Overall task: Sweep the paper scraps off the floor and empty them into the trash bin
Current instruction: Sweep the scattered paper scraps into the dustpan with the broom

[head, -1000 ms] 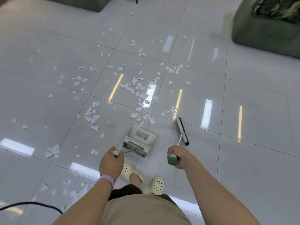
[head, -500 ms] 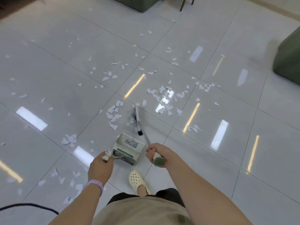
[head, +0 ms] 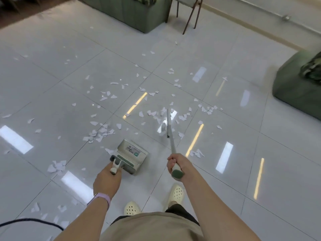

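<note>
I have my left hand [head: 106, 180] wrapped tight around the handle of the dustpan [head: 132, 155], which sits on the tiled floor [head: 52, 94] just ahead of my feet. My right hand [head: 178, 165] is closed around the green-capped broom [head: 171, 141]; its blurred head reaches forward among the paper scraps [head: 99, 133]. More scraps lie scattered widely across the tiles, with a dense heap just left of the pan's mouth

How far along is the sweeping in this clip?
Early. Done: little; paper scraps cover the floor. In hand: left hand holds the dustpan, right hand the broom, out among scraps. Left: gathering everything and emptying; no trash bin visible.
</note>
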A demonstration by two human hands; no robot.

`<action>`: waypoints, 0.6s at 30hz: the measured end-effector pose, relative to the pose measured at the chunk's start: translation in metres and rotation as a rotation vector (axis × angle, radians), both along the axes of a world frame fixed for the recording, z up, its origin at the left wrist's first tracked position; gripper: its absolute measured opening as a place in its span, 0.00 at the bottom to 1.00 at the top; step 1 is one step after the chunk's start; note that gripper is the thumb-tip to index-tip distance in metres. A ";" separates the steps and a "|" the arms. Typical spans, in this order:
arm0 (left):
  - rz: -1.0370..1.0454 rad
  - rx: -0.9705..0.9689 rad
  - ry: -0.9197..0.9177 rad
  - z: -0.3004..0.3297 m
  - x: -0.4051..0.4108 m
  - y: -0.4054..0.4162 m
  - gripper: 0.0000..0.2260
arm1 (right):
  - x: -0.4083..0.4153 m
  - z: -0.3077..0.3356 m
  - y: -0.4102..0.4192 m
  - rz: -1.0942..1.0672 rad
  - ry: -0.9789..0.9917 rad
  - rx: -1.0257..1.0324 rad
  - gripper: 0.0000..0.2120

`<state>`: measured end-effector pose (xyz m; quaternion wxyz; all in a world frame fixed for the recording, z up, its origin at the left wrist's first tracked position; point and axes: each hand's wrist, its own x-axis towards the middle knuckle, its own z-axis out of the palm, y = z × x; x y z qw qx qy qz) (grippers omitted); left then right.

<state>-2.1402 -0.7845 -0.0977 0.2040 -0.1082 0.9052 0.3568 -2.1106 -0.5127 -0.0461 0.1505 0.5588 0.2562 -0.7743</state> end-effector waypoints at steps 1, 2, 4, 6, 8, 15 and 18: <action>0.011 0.019 0.002 -0.001 -0.001 0.014 0.07 | 0.008 0.002 0.016 -0.018 -0.024 0.040 0.10; 0.014 0.031 0.005 -0.002 -0.001 0.029 0.07 | 0.017 0.003 0.033 -0.033 -0.052 0.070 0.09; 0.006 0.049 0.013 -0.003 0.000 0.058 0.06 | 0.036 0.003 0.070 -0.081 -0.104 0.111 0.08; -0.014 0.067 0.016 -0.004 0.002 0.087 0.05 | 0.052 0.004 0.109 -0.151 -0.131 0.136 0.08; -0.046 0.064 0.009 -0.006 0.004 0.112 0.05 | 0.066 0.005 0.145 -0.231 -0.154 0.160 0.10; -0.107 0.067 -0.025 -0.010 0.018 0.192 0.08 | 0.114 -0.011 0.244 -0.303 -0.237 0.176 0.13; -0.128 0.067 -0.026 -0.011 0.022 0.214 0.08 | 0.115 -0.024 0.263 -0.256 -0.235 0.122 0.11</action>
